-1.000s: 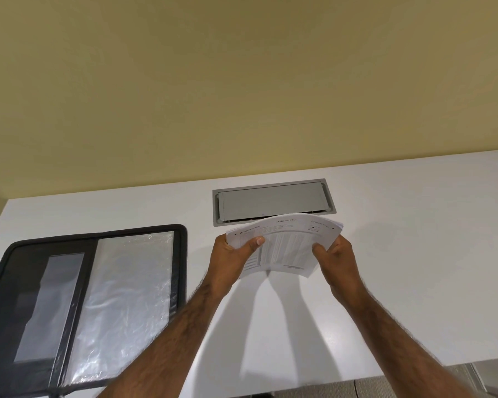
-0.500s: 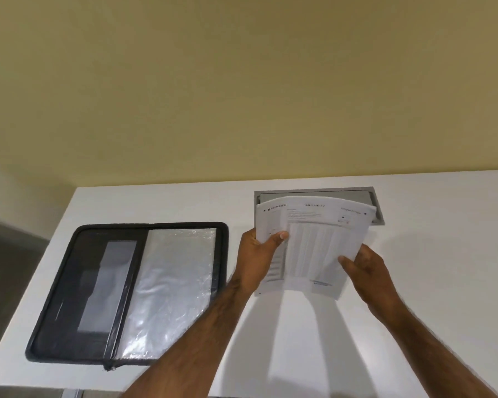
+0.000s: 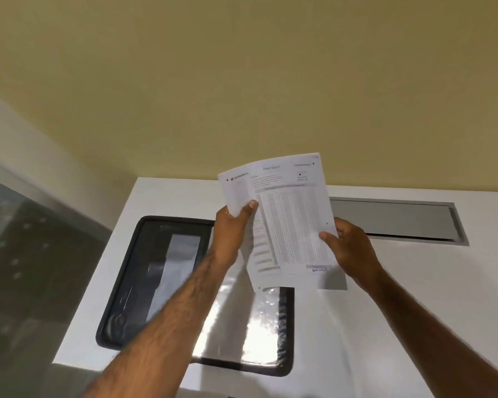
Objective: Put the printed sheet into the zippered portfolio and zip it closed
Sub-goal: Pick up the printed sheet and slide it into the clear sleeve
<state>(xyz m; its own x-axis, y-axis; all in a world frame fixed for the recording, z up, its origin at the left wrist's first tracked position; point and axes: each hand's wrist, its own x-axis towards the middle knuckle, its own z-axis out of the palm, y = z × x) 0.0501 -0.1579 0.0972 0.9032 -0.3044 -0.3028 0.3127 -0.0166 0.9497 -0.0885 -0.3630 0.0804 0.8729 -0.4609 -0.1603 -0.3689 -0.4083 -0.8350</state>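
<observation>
Holding the printed sheet (image 3: pixel 288 219) up off the worktop (image 3: pixel 400 311), we have it pinched on both long edges. The left hand (image 3: pixel 233 225) has its thumb across the front of the left edge, and the right hand (image 3: pixel 348 248) has its thumb on the right edge. The other fingers of both hands are behind the paper.

The sheet stands nearly upright with its printed face toward us. Its long axis runs from low and near to high and far, leaning a little to the left.

The zippered portfolio (image 3: pixel 121 282) lies open and flat on the worktop, below the sheet and to its left. Its glossy clear sleeve (image 3: pixel 256 326) is on the right half, directly under the sheet's bottom edge. That half's long axis runs away from us, roughly in line with the sheet's, so we judge the coming move to be mostly a lowering with a slight shift left and little turning.

The left hand is the nearer one to the portfolio, and its forearm crosses over the middle. The sleeve is blurred, so we cannot tell which of its edges is the open one.
</observation>
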